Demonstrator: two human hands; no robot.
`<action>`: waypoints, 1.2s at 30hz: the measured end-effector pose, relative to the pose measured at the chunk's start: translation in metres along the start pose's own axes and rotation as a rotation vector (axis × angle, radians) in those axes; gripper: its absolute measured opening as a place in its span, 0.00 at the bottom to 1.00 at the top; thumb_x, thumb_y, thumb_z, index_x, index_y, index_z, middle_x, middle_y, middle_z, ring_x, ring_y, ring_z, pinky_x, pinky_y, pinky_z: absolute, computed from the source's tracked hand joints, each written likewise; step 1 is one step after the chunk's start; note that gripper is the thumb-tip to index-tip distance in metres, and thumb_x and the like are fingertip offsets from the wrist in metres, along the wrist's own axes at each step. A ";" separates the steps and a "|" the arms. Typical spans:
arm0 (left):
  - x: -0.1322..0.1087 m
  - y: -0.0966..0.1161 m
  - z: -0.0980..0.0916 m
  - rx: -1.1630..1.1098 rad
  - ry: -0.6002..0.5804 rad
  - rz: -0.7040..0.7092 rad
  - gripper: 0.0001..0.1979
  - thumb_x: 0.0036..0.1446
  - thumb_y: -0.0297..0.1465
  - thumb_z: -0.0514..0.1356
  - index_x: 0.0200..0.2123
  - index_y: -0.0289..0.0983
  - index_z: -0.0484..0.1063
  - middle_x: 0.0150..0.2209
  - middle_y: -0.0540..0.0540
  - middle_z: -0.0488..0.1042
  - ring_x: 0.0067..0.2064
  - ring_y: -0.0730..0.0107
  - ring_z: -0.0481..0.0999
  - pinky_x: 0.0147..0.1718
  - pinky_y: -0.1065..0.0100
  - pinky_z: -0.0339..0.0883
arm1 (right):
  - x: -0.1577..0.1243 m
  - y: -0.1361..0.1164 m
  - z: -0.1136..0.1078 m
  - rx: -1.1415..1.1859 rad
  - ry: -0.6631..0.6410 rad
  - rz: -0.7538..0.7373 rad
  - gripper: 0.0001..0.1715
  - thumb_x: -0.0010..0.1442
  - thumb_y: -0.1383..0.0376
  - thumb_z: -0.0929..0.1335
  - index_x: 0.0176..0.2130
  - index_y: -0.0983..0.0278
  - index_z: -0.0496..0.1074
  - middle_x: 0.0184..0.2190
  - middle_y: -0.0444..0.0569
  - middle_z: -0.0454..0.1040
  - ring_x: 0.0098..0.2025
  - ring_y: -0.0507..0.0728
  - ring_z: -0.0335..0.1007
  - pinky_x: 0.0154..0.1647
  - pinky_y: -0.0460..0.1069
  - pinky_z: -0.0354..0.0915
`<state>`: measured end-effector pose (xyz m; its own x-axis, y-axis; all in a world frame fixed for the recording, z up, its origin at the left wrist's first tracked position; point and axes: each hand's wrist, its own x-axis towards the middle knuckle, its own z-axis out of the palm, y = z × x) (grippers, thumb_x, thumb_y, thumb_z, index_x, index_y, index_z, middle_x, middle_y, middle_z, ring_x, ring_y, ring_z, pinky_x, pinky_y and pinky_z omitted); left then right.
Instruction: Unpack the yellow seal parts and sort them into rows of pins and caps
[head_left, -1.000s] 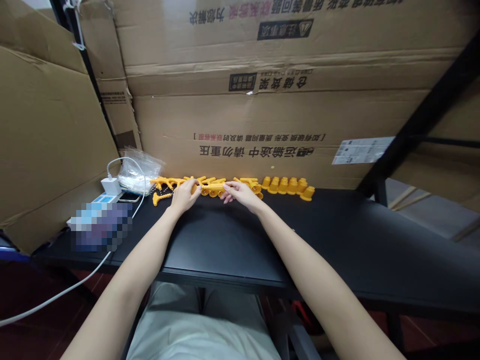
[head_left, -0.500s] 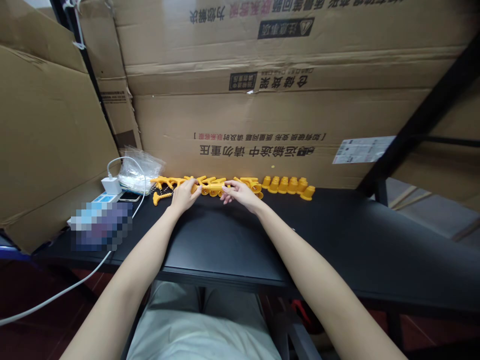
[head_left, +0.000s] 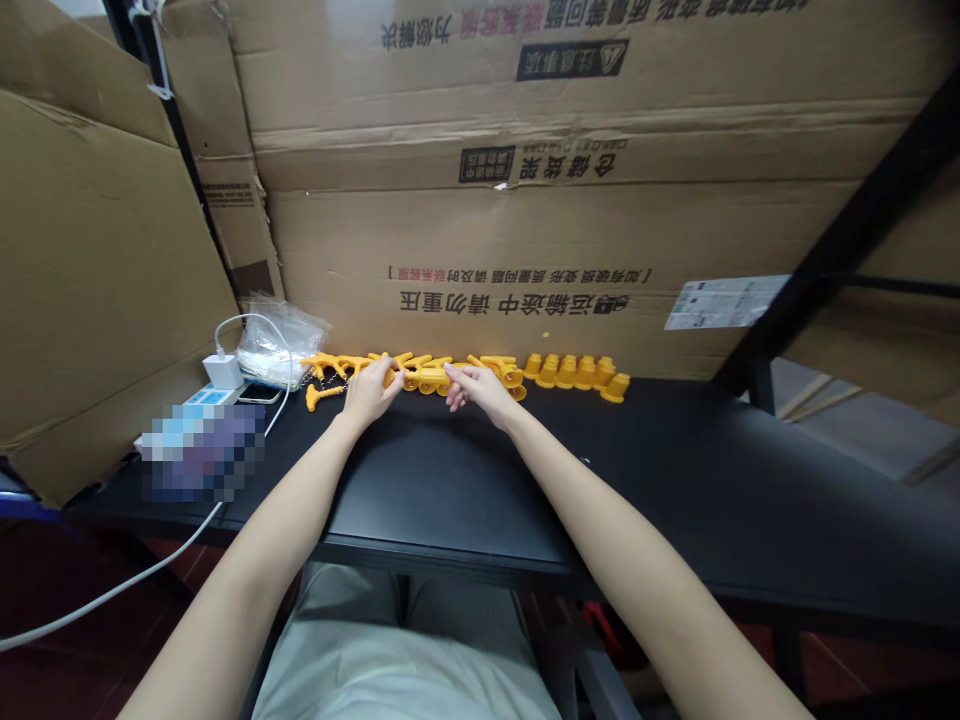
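Between my hands lies a yellow plastic piece [head_left: 426,376], roughly level, just in front of a row of other yellow parts. My left hand [head_left: 367,395] is closed around its left end, thumb toward the middle. The thumb and fingertips of my right hand [head_left: 484,390] pinch the right end, the other fingers curled below. Behind them runs a line of yellow branch-shaped parts [head_left: 341,362], partly covered by my hands. A yellow T-shaped handle [head_left: 322,398] with a dark chain lies left of my left hand. Yellow cup-shaped pieces [head_left: 566,371] stand right of my right hand.
A cardboard sheet [head_left: 480,235] walls off the back of the black table [head_left: 450,490]. At the left are a clear plastic bag [head_left: 274,345], a white charger [head_left: 223,372] with a cable, a phone [head_left: 260,394] and a blurred-out item [head_left: 206,450].
Almost nothing differs. Both hands keep hold of the yellow piece in about the same place, with only a slight shift of the right hand's fingers.
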<state>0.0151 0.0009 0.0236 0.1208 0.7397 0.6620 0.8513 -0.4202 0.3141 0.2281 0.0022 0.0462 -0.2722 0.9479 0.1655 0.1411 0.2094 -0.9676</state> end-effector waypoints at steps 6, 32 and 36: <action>0.000 0.003 -0.001 -0.010 0.003 0.008 0.13 0.63 0.38 0.50 0.42 0.39 0.70 0.40 0.43 0.76 0.41 0.64 0.75 0.42 0.67 0.66 | -0.003 -0.006 0.005 0.022 0.042 0.061 0.28 0.56 0.43 0.67 0.22 0.63 0.63 0.13 0.47 0.71 0.15 0.50 0.67 0.15 0.43 0.58; 0.000 0.003 0.000 0.047 0.014 0.012 0.15 0.66 0.35 0.46 0.42 0.38 0.70 0.40 0.43 0.76 0.40 0.67 0.75 0.40 0.70 0.64 | -0.002 -0.005 0.000 0.080 -0.014 0.072 0.15 0.62 0.57 0.67 0.39 0.67 0.74 0.31 0.52 0.79 0.24 0.50 0.74 0.24 0.42 0.67; 0.000 0.004 -0.001 0.038 0.001 0.002 0.15 0.66 0.35 0.46 0.43 0.38 0.70 0.40 0.43 0.76 0.41 0.65 0.75 0.41 0.69 0.65 | -0.002 -0.006 0.004 0.130 0.008 0.108 0.16 0.63 0.56 0.66 0.32 0.67 0.72 0.26 0.52 0.77 0.22 0.51 0.73 0.23 0.43 0.66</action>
<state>0.0182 -0.0010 0.0256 0.1221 0.7380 0.6636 0.8699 -0.4015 0.2865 0.2245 -0.0021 0.0505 -0.2547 0.9651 0.0602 0.0451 0.0740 -0.9962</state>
